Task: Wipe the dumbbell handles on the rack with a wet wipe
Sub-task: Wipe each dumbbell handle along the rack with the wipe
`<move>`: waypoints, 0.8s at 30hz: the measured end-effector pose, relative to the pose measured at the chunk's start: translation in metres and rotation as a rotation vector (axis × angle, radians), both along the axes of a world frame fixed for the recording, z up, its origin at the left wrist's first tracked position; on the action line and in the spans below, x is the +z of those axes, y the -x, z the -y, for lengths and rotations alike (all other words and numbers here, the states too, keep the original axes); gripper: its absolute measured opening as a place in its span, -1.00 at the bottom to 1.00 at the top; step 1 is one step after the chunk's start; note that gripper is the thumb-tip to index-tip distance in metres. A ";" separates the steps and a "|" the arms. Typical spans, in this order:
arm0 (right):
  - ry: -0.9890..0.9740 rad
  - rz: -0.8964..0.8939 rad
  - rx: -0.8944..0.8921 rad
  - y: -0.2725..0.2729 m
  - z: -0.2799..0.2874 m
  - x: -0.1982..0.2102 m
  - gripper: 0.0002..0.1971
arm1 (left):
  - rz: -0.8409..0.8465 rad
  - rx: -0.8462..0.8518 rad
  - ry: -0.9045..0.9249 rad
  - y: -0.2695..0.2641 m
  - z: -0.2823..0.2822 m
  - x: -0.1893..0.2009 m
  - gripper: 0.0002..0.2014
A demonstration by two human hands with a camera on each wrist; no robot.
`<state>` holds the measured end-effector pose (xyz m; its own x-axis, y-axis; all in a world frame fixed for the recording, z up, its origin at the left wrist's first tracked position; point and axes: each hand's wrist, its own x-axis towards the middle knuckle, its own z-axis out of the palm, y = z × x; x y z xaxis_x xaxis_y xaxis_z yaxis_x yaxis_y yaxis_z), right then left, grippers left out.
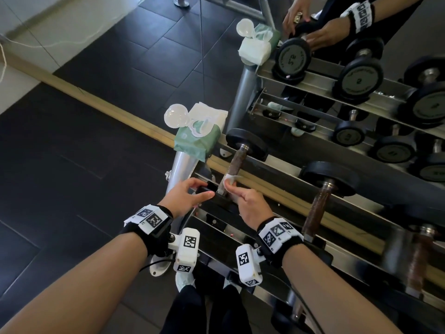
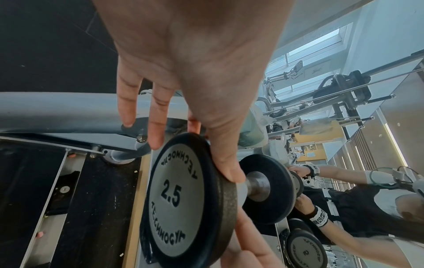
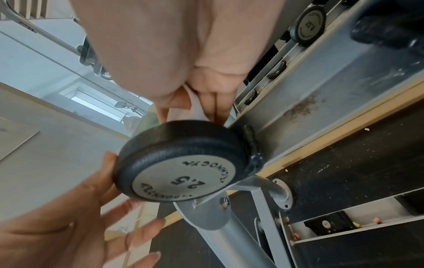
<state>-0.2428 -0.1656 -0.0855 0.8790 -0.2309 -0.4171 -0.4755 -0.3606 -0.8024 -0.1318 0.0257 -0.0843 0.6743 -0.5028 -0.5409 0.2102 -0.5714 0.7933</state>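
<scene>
The 2.5 dumbbell lies at the left end of the rack [image 1: 349,257], and its rusty brown handle [image 1: 237,162] runs away from me. My left hand [image 1: 203,189] holds the near black end weight [image 2: 183,199] by the rim, thumb [image 2: 227,163] on one side and fingers behind. My right hand [image 1: 231,186] pinches a white wet wipe [image 1: 228,181] round the near end of the handle. In the right wrist view the wipe [image 3: 195,107] shows between my fingers, just behind the end weight [image 3: 183,163]. The left hand [image 3: 91,208] shows there at the lower left.
A green pack of wet wipes [image 1: 197,141] with its clear lid open sits on top of the rack post [image 1: 183,169]. Another rusty-handled dumbbell [image 1: 317,201] lies to the right. A mirror behind the rack reflects dumbbells and my hands. Black floor tiles lie to the left.
</scene>
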 end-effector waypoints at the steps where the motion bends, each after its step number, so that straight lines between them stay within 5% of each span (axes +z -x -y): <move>1: -0.056 -0.034 0.021 0.001 0.003 0.003 -0.72 | 0.000 -0.004 -0.001 0.000 0.000 -0.001 -0.65; 5: -0.109 -0.001 0.009 -0.004 0.016 0.032 -0.73 | -0.009 0.032 -0.002 0.002 0.001 -0.001 -0.59; 14: 0.562 0.335 0.284 -0.069 0.043 0.078 -0.63 | 0.042 0.064 -0.051 0.010 0.000 -0.003 -0.51; 17: 0.642 0.189 0.458 -0.073 0.043 0.067 -0.59 | 0.031 0.092 -0.047 0.014 0.001 -0.005 -0.48; 24: 0.628 0.202 0.601 -0.066 0.040 0.056 -0.65 | 0.045 0.089 -0.101 0.015 0.001 -0.004 -0.49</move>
